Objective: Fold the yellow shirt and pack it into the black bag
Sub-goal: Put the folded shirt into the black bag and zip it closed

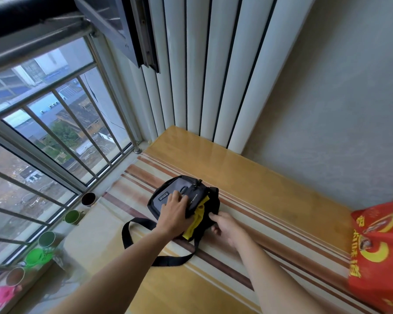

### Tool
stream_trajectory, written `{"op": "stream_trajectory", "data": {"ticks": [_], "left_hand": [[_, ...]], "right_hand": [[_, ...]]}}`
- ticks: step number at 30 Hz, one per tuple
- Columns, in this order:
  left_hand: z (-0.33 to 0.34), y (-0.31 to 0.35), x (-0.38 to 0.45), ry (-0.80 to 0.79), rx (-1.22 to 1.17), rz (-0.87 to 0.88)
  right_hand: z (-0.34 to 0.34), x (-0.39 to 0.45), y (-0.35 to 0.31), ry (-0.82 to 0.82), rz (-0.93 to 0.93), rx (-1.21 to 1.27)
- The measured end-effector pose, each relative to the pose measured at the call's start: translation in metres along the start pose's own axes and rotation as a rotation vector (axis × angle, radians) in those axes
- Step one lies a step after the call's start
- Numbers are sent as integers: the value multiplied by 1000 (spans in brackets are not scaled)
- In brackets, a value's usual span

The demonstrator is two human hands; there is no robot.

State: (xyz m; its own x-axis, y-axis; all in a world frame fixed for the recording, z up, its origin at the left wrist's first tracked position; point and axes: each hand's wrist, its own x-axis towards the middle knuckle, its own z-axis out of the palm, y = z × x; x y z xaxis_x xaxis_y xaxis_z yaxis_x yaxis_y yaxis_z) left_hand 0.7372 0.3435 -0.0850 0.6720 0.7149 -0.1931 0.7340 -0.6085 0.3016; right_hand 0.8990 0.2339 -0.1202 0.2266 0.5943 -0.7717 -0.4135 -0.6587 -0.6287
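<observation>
Yellow shirt (196,219) mostly hidden inside black bag (168,196), hands covering opening

Wooden surface (247,177) yellow-brown, glossy, with striped mat (270,223) in cream, tan and brown bands lying along it. Red plastic bag (377,257) with yellow print at right edge of surface, partly cut off by frame. Row of cups on window sill at left: dark brown cup (88,198), green cup (72,216), darker green cup (46,239), bright green one (35,257), brown cup (15,276), pink item (0,295) blurred. Window (55,132) with metal bars; rooftops, trees outside. White vertical blinds (202,75) behind surface. Beige wall (338,109) at right.
</observation>
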Motion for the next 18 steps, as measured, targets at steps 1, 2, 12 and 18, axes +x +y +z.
{"op": "stream_trajectory", "data": {"ticks": [1,2,12,18], "left_hand": [[3,3,-4,-35,18,61],[7,4,-7,-55,44,107],[36,4,-13,-26,222,19],[40,7,0,6,208,-28]], "right_hand": [[0,1,1,29,4,-32],[1,0,3,47,15,-55],[-5,3,32,189,-40,-195],[-13,4,40,269,-75,-287]]}}
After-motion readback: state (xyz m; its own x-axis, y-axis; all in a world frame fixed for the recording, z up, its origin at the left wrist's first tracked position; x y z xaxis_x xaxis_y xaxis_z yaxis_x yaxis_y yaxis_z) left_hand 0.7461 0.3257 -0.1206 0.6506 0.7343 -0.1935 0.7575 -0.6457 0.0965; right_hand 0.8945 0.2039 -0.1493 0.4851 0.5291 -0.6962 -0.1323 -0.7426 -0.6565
